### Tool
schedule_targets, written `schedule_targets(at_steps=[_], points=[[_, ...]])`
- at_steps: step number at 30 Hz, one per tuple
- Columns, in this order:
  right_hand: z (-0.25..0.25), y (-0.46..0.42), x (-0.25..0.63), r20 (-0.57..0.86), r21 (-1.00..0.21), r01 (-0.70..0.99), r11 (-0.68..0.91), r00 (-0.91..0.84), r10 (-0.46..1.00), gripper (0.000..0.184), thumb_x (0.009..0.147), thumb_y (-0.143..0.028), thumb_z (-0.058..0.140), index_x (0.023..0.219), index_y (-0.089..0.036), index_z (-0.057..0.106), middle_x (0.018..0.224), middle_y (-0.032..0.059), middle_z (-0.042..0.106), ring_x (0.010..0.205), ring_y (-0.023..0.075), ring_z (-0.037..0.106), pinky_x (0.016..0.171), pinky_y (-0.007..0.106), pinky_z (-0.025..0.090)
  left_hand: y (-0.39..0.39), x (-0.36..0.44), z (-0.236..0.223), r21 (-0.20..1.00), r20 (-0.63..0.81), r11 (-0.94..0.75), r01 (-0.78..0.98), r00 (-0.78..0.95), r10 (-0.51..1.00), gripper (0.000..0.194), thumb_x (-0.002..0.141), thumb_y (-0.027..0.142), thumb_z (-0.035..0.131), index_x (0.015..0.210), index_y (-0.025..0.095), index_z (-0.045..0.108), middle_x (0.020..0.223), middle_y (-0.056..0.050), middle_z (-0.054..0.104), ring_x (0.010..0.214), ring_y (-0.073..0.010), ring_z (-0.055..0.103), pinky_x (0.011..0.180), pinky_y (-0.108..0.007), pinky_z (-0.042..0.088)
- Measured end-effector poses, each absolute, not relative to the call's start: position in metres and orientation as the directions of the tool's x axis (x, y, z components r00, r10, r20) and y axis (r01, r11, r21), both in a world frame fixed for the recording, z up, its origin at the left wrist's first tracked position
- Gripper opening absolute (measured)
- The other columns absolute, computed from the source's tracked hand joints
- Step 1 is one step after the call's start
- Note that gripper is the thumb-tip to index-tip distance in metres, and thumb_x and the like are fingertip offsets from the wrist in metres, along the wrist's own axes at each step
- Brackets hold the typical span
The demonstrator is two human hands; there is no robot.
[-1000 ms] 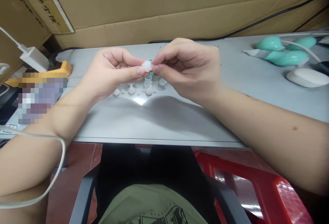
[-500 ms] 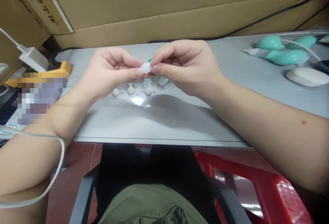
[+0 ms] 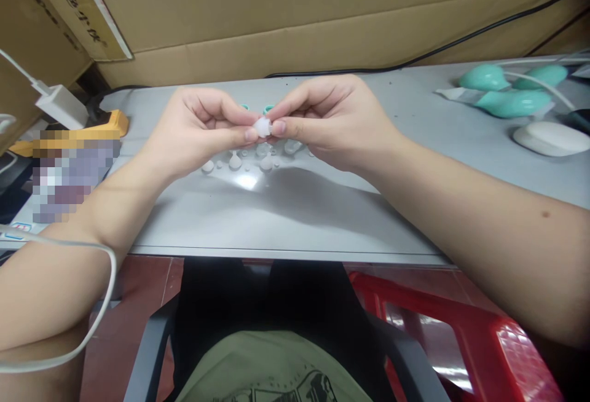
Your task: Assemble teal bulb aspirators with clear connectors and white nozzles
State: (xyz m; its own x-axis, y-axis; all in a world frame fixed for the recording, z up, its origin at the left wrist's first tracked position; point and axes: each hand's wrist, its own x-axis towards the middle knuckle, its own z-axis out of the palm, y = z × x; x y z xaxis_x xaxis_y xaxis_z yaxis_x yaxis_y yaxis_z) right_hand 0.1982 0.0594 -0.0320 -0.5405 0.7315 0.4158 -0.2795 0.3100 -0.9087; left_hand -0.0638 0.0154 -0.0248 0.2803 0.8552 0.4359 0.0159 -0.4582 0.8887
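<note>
A small white translucent plastic piece [image 3: 262,127] is pinched between my two hands above the desk; its exact kind is too small to make out. My left hand [image 3: 203,122] grips its left end with thumb and forefinger. My right hand [image 3: 322,116] closes on the right end, thumb and fingertips together. Just behind the fingers shows a green ring-shaped part [image 3: 268,109], with another by the left fingertips. On the desk below lie several small white teardrop-shaped pieces [image 3: 235,161], tiny discs and a clear cup-like part [image 3: 292,146], partly hidden by my hands.
On the grey desk [image 3: 295,224], several mint-green rounded items [image 3: 514,101] and a white mouse-shaped object [image 3: 550,138] lie at the right. A white charger [image 3: 61,106] and yellow tool [image 3: 117,122] are at the left. Cardboard [image 3: 276,15] walls the back; a white cable [image 3: 113,273] crosses my left forearm.
Both hands have shifted very slightly, and the white piece has turned a little between the fingertips. Green rings behind the fingers show more clearly now.
</note>
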Motion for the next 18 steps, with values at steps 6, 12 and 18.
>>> schedule_targets(at_steps=[6,12,18], points=[[-0.0308,0.0585,0.1974,0.422,-0.907,-0.257,0.334,-0.534,0.732,0.052,0.077,-0.062,0.133,0.091,-0.027,0.097,0.094,0.0051,0.091,0.094,0.0264,0.088,0.085,0.04,0.077,0.0124,-0.0604,-0.0204,0.87,0.47,-0.493,0.016,0.273,0.839,0.051,0.073,0.069,0.132,0.093,0.032,0.104,0.104,0.0,0.099,0.083,-0.0258,0.097,0.069,-0.035,0.085],[-0.0287,0.0552,0.1974,0.425,-0.905,-0.269,0.33,-0.527,0.736,0.047,0.079,-0.054,0.133,0.09,-0.025,0.097,0.091,0.0039,0.089,0.089,0.0231,0.085,0.083,0.037,0.075,0.0094,-0.0598,-0.0165,0.841,0.506,-0.538,0.053,0.277,0.817,0.052,0.077,0.071,0.131,0.094,0.03,0.104,0.103,-0.001,0.099,0.091,-0.0301,0.099,0.084,-0.044,0.091],[-0.0281,0.0547,0.1969,0.413,-0.911,-0.247,0.331,-0.54,0.733,0.053,0.078,-0.058,0.132,0.09,-0.026,0.093,0.091,0.0039,0.088,0.093,0.0255,0.088,0.086,0.04,0.076,0.0064,-0.0597,-0.0147,0.825,0.499,-0.547,0.144,0.269,0.824,0.051,0.083,0.068,0.129,0.093,0.027,0.101,0.102,-0.003,0.098,0.09,-0.0328,0.098,0.08,-0.047,0.09]])
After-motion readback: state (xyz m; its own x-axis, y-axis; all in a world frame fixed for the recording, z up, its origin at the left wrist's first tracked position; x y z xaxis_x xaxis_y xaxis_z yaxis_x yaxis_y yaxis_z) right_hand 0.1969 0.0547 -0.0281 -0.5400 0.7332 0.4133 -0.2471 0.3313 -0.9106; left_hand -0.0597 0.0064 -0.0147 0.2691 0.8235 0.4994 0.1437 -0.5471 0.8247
